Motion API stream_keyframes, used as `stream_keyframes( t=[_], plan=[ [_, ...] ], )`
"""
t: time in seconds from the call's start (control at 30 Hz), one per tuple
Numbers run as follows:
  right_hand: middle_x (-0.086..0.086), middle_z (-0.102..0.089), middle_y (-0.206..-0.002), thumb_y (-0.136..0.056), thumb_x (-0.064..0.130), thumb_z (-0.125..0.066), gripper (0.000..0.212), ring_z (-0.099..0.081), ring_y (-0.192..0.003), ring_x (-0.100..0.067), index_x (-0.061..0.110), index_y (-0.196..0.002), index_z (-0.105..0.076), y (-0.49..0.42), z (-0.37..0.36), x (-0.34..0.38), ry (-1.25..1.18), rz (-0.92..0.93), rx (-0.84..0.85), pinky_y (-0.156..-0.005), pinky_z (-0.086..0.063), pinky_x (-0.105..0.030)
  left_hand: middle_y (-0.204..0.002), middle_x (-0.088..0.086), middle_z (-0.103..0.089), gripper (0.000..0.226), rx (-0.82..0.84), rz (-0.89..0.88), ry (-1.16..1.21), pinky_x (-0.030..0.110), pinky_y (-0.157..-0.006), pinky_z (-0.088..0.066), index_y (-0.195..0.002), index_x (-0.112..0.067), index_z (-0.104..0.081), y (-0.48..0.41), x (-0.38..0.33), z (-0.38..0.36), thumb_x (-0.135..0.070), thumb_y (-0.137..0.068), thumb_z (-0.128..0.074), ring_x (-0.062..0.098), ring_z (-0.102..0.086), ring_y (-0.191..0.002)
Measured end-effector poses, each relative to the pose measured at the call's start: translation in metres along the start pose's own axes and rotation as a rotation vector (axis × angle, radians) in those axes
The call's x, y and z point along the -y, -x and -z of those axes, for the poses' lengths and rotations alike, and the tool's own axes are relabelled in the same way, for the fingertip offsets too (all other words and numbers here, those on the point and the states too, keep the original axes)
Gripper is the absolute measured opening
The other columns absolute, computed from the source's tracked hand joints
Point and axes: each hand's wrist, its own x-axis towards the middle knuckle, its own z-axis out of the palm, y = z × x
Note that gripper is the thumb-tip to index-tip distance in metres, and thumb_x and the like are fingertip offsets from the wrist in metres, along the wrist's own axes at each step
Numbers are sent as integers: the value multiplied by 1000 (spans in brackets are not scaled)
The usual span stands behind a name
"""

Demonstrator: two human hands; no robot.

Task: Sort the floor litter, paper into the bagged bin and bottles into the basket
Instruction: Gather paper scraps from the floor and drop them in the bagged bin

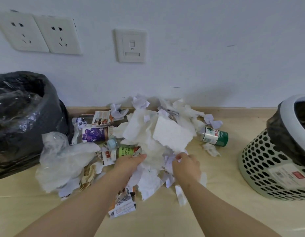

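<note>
On floor (233,219), mid far edge, against wall (191,57): torn paper heap (172,134). In heap's near side, left hand (129,162), grip clamped on heap's white paper, fingertips hidden beneath. Just beside it, right hand (186,165), grip pinched on lilac scrap (169,159). Touching left hand's far side, lime-label bottle (127,151), half buried. At heap's right fringe, green-label bottle (215,136), lying on side. At floor's far-left corner, bagged bin (20,117). At right edge, perforated basket (261,168), black liner inside.
</note>
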Motion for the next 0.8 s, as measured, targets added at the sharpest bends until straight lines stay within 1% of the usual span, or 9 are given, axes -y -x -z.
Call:
stream_keyframes(
  t=[0.1, 0.17, 0.23, 0.33, 0.43, 0.47, 0.53, 0.67, 0.8],
  plan=[
    [-2, -15, -153, -86, 23, -48, 59, -27, -132, -29, 33, -141, -30, -11, -2, -8, 89, -51, 24, -103, -29, -38, -85, 7, -53, 17, -30, -29, 58, 27, -68, -38, -97, -9, -57, -4, 2, 1, -17, -86, -67, 20, -48, -73],
    [-1, 2, -158, -85, 28, -52, 70, -22, -135, -31, 40, -145, -17, -21, -7, -6, 91, -70, 81, -105, -28, -40, -69, 4, -42, 20, -42, -18, 91, 24, -53, -30, -72, -12, -49, -9, 6, 3, -9, -85, -63, 17, -37, -59],
    [0, 6, -158, -85, 35, -54, 71, -19, -137, -33, 43, -144, -16, -34, -17, -4, 59, -53, 142, -106, -27, -42, -64, 4, -37, 25, -70, -12, 96, 22, -49, -24, -66, -13, -44, -15, 9, 6, -6, -83, -59, 16, -30, -55],
    [-3, -20, -153, -78, 33, -57, 60, -22, -137, -30, 37, -135, -37, -43, -35, -2, 309, 52, 324, -105, -26, -39, -64, 5, -34, 24, -98, -11, 133, 25, -51, -24, -67, -13, -41, -21, 13, 10, -2, -81, -57, 17, -27, -56],
    [-6, -63, -112, -80, 15, -58, 3, -48, -118, -25, 16, -83, -58, -41, -52, -16, 291, 85, 278, -97, -38, -31, -68, 6, -39, 24, -111, -19, 132, 29, -59, -31, -68, -13, -41, -27, 15, 15, -4, -81, -59, 19, -33, -62],
    [-5, -65, -93, -82, 9, -57, 15, -52, -110, -23, 15, -69, -52, -38, -53, -20, 217, 56, 249, -89, -42, -27, -68, 6, -40, 25, -111, -23, 126, 29, -60, -31, -68, -13, -41, -28, 15, 16, -5, -81, -60, 19, -34, -62],
    [2, -53, -69, -85, 6, -53, 20, -53, -94, -21, 14, -68, -46, -35, -47, -23, 190, 57, 239, -73, -41, -24, -66, 5, -39, 28, -100, -27, 108, 27, -58, -29, -67, -13, -39, -29, 16, 18, -6, -81, -61, 18, -33, -62],
    [-3, -51, -85, -88, 3, -47, 13, -47, -80, -19, 9, -93, -57, -30, -34, -11, 124, 159, 212, -69, -36, -23, -67, 6, -37, 29, -72, -36, 80, 26, -57, -27, -66, -13, -38, -24, 13, 18, -8, -82, -62, 18, -34, -62],
    [-1, -55, -71, -84, 3, -50, 12, -50, -65, -16, 13, -78, -56, -18, -15, 14, -91, 166, 228, -50, -38, -15, -69, 6, -41, 24, -45, -77, 80, 26, -56, -30, -69, -13, -43, -13, -1, 19, -8, -84, -62, 18, -38, -62]
  ],
)
